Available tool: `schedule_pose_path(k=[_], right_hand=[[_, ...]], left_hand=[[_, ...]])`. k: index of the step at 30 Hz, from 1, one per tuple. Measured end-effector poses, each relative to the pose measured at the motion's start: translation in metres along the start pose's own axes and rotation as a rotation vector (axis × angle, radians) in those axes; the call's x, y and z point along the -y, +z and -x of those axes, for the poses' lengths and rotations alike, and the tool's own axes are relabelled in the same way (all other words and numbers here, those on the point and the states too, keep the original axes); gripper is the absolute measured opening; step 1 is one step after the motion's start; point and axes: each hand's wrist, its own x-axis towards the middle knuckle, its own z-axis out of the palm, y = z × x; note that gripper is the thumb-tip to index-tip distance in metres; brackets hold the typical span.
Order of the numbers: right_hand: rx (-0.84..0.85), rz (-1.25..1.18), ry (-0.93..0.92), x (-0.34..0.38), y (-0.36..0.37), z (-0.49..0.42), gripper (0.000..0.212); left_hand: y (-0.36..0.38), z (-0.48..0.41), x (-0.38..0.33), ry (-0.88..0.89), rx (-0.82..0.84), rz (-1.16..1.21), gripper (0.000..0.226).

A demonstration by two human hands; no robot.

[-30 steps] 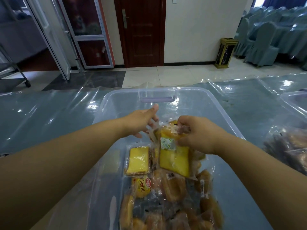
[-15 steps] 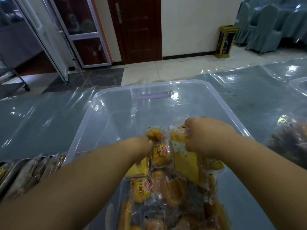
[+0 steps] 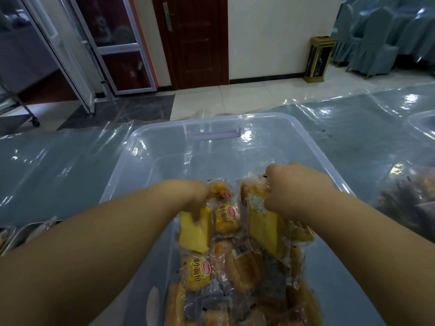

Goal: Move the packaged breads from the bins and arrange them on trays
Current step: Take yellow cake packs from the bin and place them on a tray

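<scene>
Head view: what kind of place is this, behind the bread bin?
Probably a banquet hall or hotel function room: rows of cloth-covered chairs stand back right, a gold-trimmed waste bin sits by the wall, and the table wears clear plastic sheeting.

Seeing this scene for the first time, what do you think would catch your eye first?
Two bare hands reach into a large clear plastic bin at centre: the left hand grips one wrapped yellow cake slice, the right hand another wrapped yellow slice. Nearer the camera lies a heap of wrapped golden buns.
</scene>
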Motion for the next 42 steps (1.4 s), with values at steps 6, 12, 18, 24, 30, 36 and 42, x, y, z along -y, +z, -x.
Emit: schedule_pose_path(k=[6, 12, 18, 24, 30, 36, 42], right_hand=[[0.024, 0.023, 0.019, 0.001, -0.001, 0.002, 0.017], [0.044, 0.047, 0.018, 0.001, -0.001, 0.001, 0.013], [0.047, 0.039, 0.02, 0.001, 0.0, -0.001, 0.013], [0.037, 0.035, 0.025, 0.0, 0.002, -0.002, 0.014], [0.017, -0.005, 0.009, -0.001, 0.005, -0.007, 0.009], [-0.135, -0.166, -0.043, 0.0, -0.009, 0.003, 0.013], [-0.521, -0.309, -0.112, 0.015, -0.048, 0.046, 0.007]], left_hand=[[0.002, -0.007, -0.018, 0.221, -0.159, 0.223, 0.067], [0.009, -0.02, -0.038, 0.108, -0.072, 0.231, 0.11], [0.009, -0.017, -0.038, 0.034, -0.107, 0.306, 0.096], [0.002, 0.002, -0.04, -0.083, -0.077, 0.238, 0.089], [0.0, 0.034, -0.032, -0.107, -0.139, 0.244, 0.074], [-0.013, 0.101, -0.009, -0.166, -0.523, 0.52, 0.048], [-0.019, 0.199, 0.013, -0.171, -0.983, 0.79, 0.051]])
